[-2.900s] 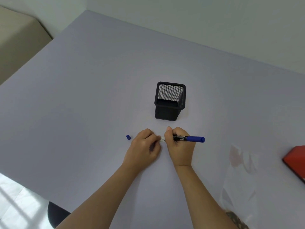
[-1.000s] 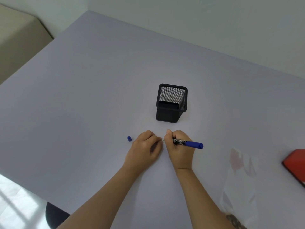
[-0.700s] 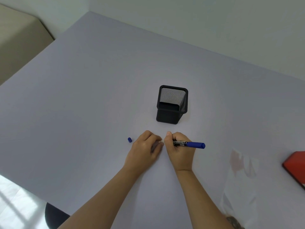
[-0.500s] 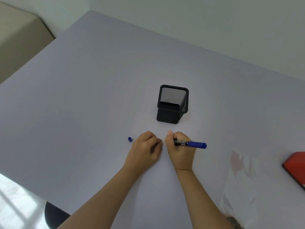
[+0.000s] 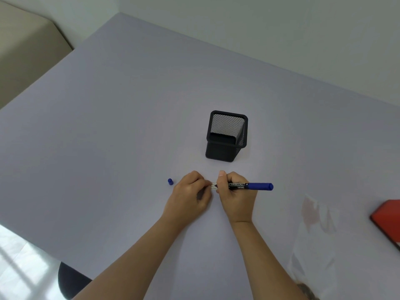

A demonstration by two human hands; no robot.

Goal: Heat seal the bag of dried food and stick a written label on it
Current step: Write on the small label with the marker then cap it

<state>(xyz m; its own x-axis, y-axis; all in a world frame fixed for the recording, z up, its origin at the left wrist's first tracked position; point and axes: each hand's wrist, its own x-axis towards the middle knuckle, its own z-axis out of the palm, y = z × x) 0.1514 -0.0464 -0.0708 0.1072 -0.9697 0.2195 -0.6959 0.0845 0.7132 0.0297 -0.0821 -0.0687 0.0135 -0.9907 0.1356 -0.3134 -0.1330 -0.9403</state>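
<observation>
My right hand [image 5: 237, 197] grips a blue marker [image 5: 251, 186] that lies almost level, its tip down at a small white label [image 5: 213, 186] on the table. My left hand [image 5: 188, 197] rests beside it with curled fingers pinching the label's left end. Most of the label is hidden between the two hands. The marker's blue cap [image 5: 170, 181] lies on the table just left of my left hand. A clear plastic bag [image 5: 313, 239] with pale dried food lies flat at the lower right.
A black mesh pen holder [image 5: 226, 137] stands just beyond my hands. A red box [image 5: 387, 219] sits at the right edge of view. The grey table [image 5: 108, 126] runs to a wall behind. A dark seat shows below the near edge.
The marker has shifted slightly in small strokes over the label. My left hand and the cap have stayed in place.
</observation>
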